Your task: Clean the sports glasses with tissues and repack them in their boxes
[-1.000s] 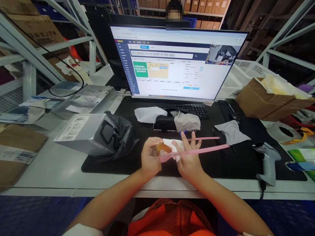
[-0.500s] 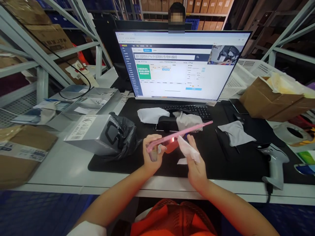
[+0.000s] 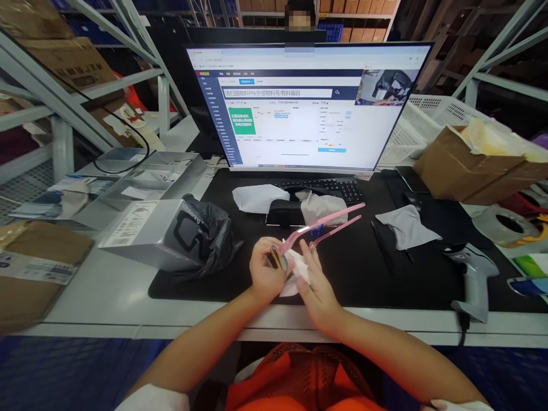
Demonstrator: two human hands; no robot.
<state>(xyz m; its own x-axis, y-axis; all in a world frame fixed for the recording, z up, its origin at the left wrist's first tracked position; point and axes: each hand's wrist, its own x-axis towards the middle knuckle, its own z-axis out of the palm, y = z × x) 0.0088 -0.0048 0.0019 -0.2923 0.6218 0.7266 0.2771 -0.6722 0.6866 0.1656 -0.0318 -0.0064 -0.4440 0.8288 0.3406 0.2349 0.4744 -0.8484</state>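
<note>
Pink-framed glasses (image 3: 299,230) with dark, reflective lenses are held above the black desk mat, their temples pointing away to the upper right. My left hand (image 3: 266,268) is closed around the lens end of the frame. In my right hand (image 3: 320,297) is a white cloth or tissue (image 3: 296,266), pressed against the lens side close to my left fingers. The two hands nearly meet, and part of the lenses is hidden by fingers and cloth. Behind them on the mat lie a black case (image 3: 283,213) and a grey cloth pouch (image 3: 319,206).
A large monitor (image 3: 295,114) stands behind a keyboard (image 3: 349,188). To the left are a boxed item (image 3: 141,234) in a black plastic bag and a cardboard box (image 3: 40,274). On the right lie a grey cloth (image 3: 406,227), a barcode scanner (image 3: 473,279) and an open carton (image 3: 479,165).
My right hand with the white cloth has moved left onto the lens side. The glasses have turned, so both temples now show. The view has shifted slightly.
</note>
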